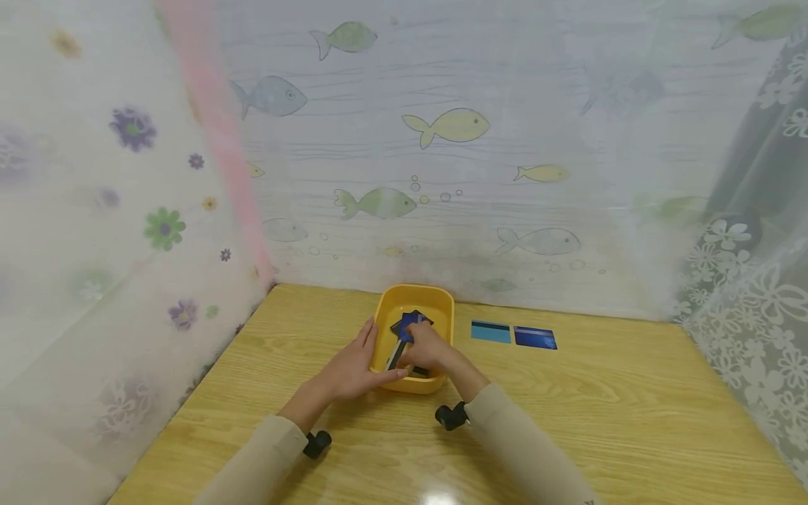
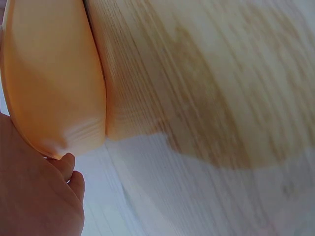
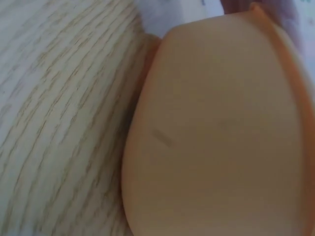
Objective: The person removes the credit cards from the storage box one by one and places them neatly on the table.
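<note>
A yellow plastic bin (image 1: 447,308) holds several cards, among them a blue card (image 1: 406,326) and a black-and-white striped card (image 1: 396,354). My left hand (image 1: 351,366) grips the bin's near left corner, fingers along the left wall and thumb across the front rim. In the left wrist view, fingertips (image 2: 65,164) bend against the bin's outer wall. Down inside the bin, my right hand (image 1: 429,347) is bent over the cards, its index finger on the blue card. I cannot tell whether it pinches one. The right wrist view mostly shows the bin's outer wall (image 3: 216,128).
On the wooden table (image 1: 606,407), right of the bin, lie a light blue card (image 1: 491,332) with a dark stripe and a dark blue card (image 1: 535,338), side by side. A fish-patterned curtain (image 1: 454,231) hangs behind the table; patterned sheets flank both sides.
</note>
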A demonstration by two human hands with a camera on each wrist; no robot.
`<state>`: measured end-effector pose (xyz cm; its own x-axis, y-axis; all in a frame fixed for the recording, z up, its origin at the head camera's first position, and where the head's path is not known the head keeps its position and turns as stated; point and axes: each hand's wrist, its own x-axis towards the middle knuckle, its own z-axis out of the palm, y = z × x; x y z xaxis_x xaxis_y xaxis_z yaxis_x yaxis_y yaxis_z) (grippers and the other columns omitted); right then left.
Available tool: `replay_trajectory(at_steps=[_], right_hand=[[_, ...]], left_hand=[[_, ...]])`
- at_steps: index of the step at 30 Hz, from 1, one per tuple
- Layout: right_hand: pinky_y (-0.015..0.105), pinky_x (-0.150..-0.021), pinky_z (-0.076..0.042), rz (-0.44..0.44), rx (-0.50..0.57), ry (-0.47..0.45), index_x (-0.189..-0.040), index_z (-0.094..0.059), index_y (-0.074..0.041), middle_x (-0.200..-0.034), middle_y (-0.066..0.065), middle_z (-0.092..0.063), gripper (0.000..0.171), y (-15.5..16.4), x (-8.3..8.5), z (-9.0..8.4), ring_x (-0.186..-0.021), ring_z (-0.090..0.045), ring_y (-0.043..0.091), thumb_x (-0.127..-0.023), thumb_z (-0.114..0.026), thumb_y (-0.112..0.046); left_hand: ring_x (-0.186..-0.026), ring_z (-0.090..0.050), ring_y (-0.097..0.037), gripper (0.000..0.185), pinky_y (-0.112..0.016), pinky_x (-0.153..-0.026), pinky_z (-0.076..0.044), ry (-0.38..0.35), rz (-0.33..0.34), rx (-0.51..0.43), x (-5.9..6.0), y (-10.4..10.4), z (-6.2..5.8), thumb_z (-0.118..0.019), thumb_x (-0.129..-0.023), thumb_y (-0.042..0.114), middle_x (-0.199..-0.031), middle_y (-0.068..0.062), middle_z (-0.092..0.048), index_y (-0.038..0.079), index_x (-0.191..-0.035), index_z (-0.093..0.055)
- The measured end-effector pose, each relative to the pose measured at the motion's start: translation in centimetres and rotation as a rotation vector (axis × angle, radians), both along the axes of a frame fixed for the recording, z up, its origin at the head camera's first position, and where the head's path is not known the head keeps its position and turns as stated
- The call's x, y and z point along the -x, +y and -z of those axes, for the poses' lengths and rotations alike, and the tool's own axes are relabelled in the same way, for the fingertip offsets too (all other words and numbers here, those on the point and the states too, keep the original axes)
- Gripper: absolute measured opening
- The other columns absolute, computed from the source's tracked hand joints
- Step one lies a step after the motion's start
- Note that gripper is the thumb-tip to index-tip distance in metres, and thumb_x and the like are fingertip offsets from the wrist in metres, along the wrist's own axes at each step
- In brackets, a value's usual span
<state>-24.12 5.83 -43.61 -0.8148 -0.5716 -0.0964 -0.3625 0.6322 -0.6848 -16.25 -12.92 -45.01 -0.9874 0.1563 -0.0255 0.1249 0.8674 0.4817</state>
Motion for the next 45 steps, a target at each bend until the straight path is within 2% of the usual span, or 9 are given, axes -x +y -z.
replay_trajectory(at_steps=[4, 8, 11, 17, 22, 26, 32, 35, 45], right_hand=[[0.050, -0.099, -0.050, 0.022, -0.052, 0.025, -0.122, -0.062, 0.008, -0.133, 0.026, -0.055, 0.055, -0.42, 0.21, 0.38, -0.121, -0.054, 0.039, -0.077, -0.087, -0.010], [0.048, -0.097, -0.050, 0.036, -0.065, 0.018, -0.112, -0.065, 0.007, -0.130, 0.025, -0.055, 0.044, -0.68, 0.14, 0.47, -0.117, -0.055, 0.038, -0.077, -0.087, -0.008], [0.050, -0.102, -0.048, 0.035, -0.065, 0.004, -0.113, -0.066, 0.007, -0.137, 0.028, -0.053, 0.043, -0.75, 0.14, 0.52, -0.127, -0.051, 0.041, -0.079, -0.087, -0.008], [0.052, -0.102, -0.049, 0.009, -0.057, -0.001, -0.118, -0.068, 0.009, -0.135, 0.028, -0.057, 0.045, -0.81, 0.27, 0.57, -0.131, -0.049, 0.044, -0.080, -0.085, -0.006], [0.046, -0.090, -0.054, 0.028, 0.029, -0.059, -0.129, -0.061, 0.013, -0.136, 0.028, -0.058, 0.057, -0.70, 0.13, 0.51, -0.113, -0.060, 0.039, -0.077, -0.081, 0.001], [0.041, -0.081, -0.052, 0.063, 0.098, -0.086, -0.132, -0.056, 0.011, -0.130, 0.024, -0.061, 0.059, -0.54, -0.11, 0.44, -0.096, -0.058, 0.030, -0.077, -0.077, 0.005], [0.051, -0.099, -0.050, 0.054, 0.172, -0.036, -0.129, -0.061, 0.007, -0.130, 0.021, -0.062, 0.043, -0.29, -0.23, 0.67, -0.117, -0.059, 0.036, -0.087, -0.066, 0.004], [0.053, -0.102, -0.048, 0.039, 0.209, -0.005, -0.127, -0.063, 0.006, -0.131, 0.020, -0.063, 0.038, -0.21, -0.15, 0.79, -0.122, -0.058, 0.038, -0.089, -0.061, 0.005], [0.044, -0.087, -0.054, 0.088, 0.292, 0.087, -0.119, -0.069, 0.002, -0.119, 0.016, -0.067, 0.029, 0.06, -0.34, 0.10, -0.100, -0.062, 0.028, -0.092, -0.060, 0.006]], left_hand=[[-0.152, -0.027, -0.037, 0.118, -0.051, -0.118, -0.034, 0.006, 0.006, -0.002, 0.15, 0.01, 0.13, -0.059, -0.089, 0.075, -0.172, -0.013, 0.000, 0.004, -0.164, -0.002], [-0.152, -0.026, -0.037, 0.122, -0.050, -0.118, -0.034, 0.004, 0.011, 0.010, 0.15, -0.10, 0.24, -0.055, -0.086, 0.081, -0.172, -0.013, 0.002, 0.005, -0.164, -0.001], [-0.152, -0.026, -0.037, 0.122, -0.050, -0.118, -0.034, 0.004, 0.013, 0.014, 0.15, -0.17, 0.30, -0.054, -0.086, 0.083, -0.172, -0.012, 0.003, 0.005, -0.164, -0.001], [-0.152, -0.025, -0.036, 0.122, -0.050, -0.118, -0.034, 0.005, 0.010, 0.016, 0.22, -0.17, 0.27, -0.054, -0.086, 0.083, -0.172, -0.012, 0.002, 0.005, -0.164, 0.000], [-0.152, -0.027, -0.036, 0.123, -0.049, -0.117, -0.035, 0.005, 0.003, 0.015, 0.23, -0.12, 0.22, -0.054, -0.085, 0.084, -0.172, -0.011, 0.003, 0.007, -0.164, 0.001], [-0.151, -0.029, -0.036, 0.123, -0.050, -0.116, -0.037, 0.007, 0.000, 0.010, 0.17, -0.07, 0.16, -0.055, -0.085, 0.083, -0.172, -0.012, 0.002, 0.006, -0.164, 0.000], [-0.152, -0.028, -0.036, 0.124, -0.050, -0.117, -0.036, 0.005, 0.003, 0.009, 0.10, -0.02, 0.24, -0.055, -0.084, 0.083, -0.172, -0.012, 0.001, 0.005, -0.164, 0.000], [-0.151, -0.028, -0.036, 0.125, -0.050, -0.117, -0.036, 0.006, 0.002, 0.004, 0.05, 0.00, 0.20, -0.055, -0.084, 0.084, -0.172, -0.012, 0.002, 0.005, -0.164, -0.001], [-0.150, -0.030, -0.038, 0.125, -0.052, -0.116, -0.036, 0.007, 0.005, -0.001, -0.03, 0.06, 0.00, -0.056, -0.084, 0.083, -0.172, -0.013, 0.001, 0.005, -0.164, -0.001]])
